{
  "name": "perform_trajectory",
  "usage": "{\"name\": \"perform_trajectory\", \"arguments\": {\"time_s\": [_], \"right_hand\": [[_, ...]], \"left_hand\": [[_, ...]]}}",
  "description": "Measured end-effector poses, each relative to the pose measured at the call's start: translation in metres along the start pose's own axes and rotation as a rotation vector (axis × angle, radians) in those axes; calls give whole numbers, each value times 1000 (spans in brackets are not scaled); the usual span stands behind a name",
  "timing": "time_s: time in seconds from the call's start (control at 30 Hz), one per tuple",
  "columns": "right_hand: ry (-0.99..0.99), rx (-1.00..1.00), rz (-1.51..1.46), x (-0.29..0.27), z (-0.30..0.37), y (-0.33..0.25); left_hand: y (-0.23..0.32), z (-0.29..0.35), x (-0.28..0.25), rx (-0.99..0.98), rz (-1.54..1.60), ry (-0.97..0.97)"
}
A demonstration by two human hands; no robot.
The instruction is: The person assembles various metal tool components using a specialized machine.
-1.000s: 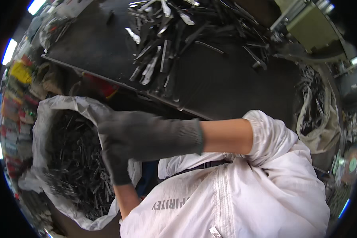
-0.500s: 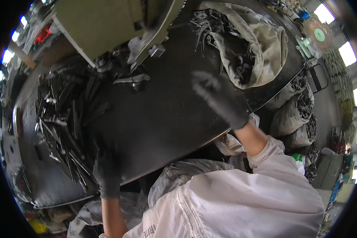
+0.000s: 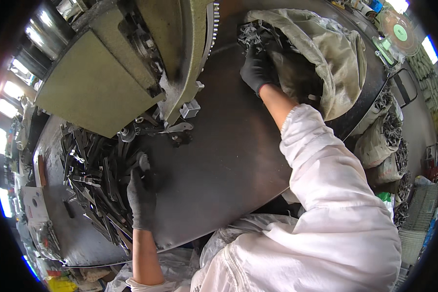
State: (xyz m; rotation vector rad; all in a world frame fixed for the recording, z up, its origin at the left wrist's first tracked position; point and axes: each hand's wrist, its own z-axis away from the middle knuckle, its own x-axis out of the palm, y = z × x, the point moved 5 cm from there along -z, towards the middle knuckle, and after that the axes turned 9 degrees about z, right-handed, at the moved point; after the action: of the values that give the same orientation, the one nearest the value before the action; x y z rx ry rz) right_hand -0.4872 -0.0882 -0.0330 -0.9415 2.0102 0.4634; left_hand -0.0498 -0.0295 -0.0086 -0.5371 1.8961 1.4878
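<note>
Gloved hands are staying wide apart over the dark table. Left hand, dark grey glove, is resting at the right edge of a pile of metal strips. One rounded grey piece is showing at its fingertips; area is blurring, cannot tell if the fingers are closing on it. Right hand, dark glove with reddish cuff edge, is sitting at the mouth of a beige sack, fingertips overlapping small metal parts. Fingers are partly hiding, so grip: cannot tell.

Strips are lying on the table's left part, looking long, thin, dark grey to black, mostly dull, a few catching bright light. They are crossing at mixed angles, many pointing toward the person. Small parts are looking lighter grey, slender, tangling together at the sack opening.

Olive-green machine is overhanging the pile's top end; a silvery lever-shaped piece is sitting just beside it. Translucent plastic is bunching below the near table edge. Filled sacks are standing along the right.
</note>
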Motion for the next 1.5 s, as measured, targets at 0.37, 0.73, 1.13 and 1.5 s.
{"name": "perform_trajectory", "arguments": {"time_s": [0.37, 0.73, 1.13, 1.5], "right_hand": [[66, -373, -674, -123, 62, -6], [-1245, 181, -1651, -140, 142, -118], [-1092, 23, -1453, -119, 158, -127], [-1148, 142, -1500, -106, 165, -121]], "left_hand": [[19, -10, 26, -409, 724, -265], [34, -30, 43, -332, 914, -334], [28, -41, 56, -444, 857, -471], [-34, -8, -29, -143, -510, -197]]}}
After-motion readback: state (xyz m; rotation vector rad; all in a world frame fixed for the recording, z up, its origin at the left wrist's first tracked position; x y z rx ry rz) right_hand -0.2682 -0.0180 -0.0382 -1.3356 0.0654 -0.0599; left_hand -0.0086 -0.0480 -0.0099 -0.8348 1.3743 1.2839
